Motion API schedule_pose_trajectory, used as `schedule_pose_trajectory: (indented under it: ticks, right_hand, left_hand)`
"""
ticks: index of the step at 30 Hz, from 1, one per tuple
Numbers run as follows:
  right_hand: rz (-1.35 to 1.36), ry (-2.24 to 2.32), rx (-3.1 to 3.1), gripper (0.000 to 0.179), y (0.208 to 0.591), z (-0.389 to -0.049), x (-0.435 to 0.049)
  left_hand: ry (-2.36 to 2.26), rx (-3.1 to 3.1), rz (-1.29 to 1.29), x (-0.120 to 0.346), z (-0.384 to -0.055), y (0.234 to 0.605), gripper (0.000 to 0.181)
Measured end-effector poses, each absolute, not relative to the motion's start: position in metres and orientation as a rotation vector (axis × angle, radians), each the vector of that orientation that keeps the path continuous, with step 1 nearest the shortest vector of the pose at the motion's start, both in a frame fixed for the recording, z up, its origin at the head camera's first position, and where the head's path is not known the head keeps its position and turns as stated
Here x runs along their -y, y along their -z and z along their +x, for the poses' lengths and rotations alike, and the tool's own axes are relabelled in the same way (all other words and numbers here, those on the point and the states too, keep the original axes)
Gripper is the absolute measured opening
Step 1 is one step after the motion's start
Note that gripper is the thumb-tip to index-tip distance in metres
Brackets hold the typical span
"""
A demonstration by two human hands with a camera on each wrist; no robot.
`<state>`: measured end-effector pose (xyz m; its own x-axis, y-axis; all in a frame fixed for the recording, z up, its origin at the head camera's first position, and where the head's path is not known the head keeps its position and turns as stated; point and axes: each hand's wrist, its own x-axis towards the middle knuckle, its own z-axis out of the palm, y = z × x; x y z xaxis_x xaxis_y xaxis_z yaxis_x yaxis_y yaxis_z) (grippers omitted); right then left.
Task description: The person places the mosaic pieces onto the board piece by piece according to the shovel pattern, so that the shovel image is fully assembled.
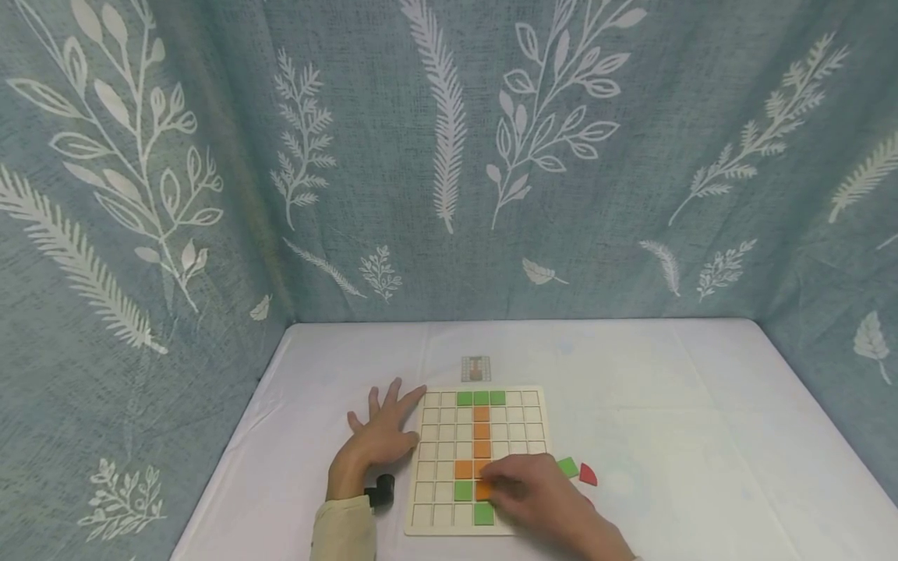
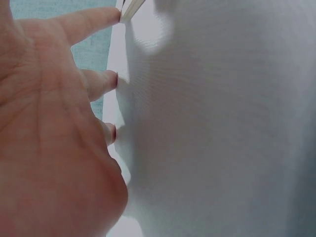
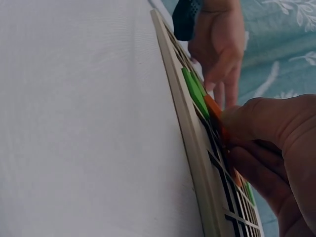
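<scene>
A pale wooden grid board [image 1: 430, 446] lies on the white table. Green square tiles [image 1: 480, 398] line part of its far row, and a column of orange tiles [image 1: 481, 430] runs toward the near side. Lower down sit another orange tile [image 1: 463, 469] and two green tiles [image 1: 463, 491]. My right hand [image 1: 536, 491] pinches an orange square tile [image 1: 484, 490] at the board's near part; in the right wrist view the thumb [image 3: 242, 121] covers some of it. With fingers spread, my left hand [image 1: 379, 440] rests at the board's left edge, index fingertip by the far corner.
Right of the board lie a loose green tile [image 1: 567, 467] and a red quarter-circle piece [image 1: 588, 474]. A small printed pattern card [image 1: 476, 368] is just beyond the far edge. Something black [image 1: 383, 490] sits by the left wrist. Patterned curtains [image 1: 393, 156] border the table.
</scene>
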<state>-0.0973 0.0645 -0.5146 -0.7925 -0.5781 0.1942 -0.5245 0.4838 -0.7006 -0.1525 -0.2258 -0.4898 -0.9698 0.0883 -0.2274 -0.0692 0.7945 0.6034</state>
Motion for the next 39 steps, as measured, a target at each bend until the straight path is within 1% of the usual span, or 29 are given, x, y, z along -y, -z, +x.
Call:
schedule_pose_trajectory:
  ticks: [12,18,21,23,30,39]
  right_hand:
    - [-1.129,1.181,-2.723,0.031,0.521,-0.097,-0.062]
    - [-0.943,1.321,-2.651,0.03,0.514,-0.098,-0.074]
    - [-0.957,1.372,-2.672,0.03,0.512,-0.103,-0.087]
    - [-0.976,1.365,-2.722,0.03,0.512,-0.107,-0.097]
    - [-0.739,1.333,-2.738,0.032,0.505,-0.113,-0.132]
    - [-0.669,1.296,-2.792,0.037,0.51,-0.113,-0.16]
  left_hand:
    - [-0.941,-2.74,0.009,0.226,-0.152,0.491,0.088]
    - [-0.94,-2.743,0.007,0.224,-0.151,0.491,0.085]
    - [-0.939,-2.745,0.01,0.224,-0.151,0.491,0.086]
    - [-0.941,-2.747,0.01,0.225,-0.151,0.492,0.086]
    - [-0.936,-2.753,0.006,0.224,-0.151,0.492,0.086]
    - [-0.946,-2.748,0.003,0.224,-0.15,0.491,0.086]
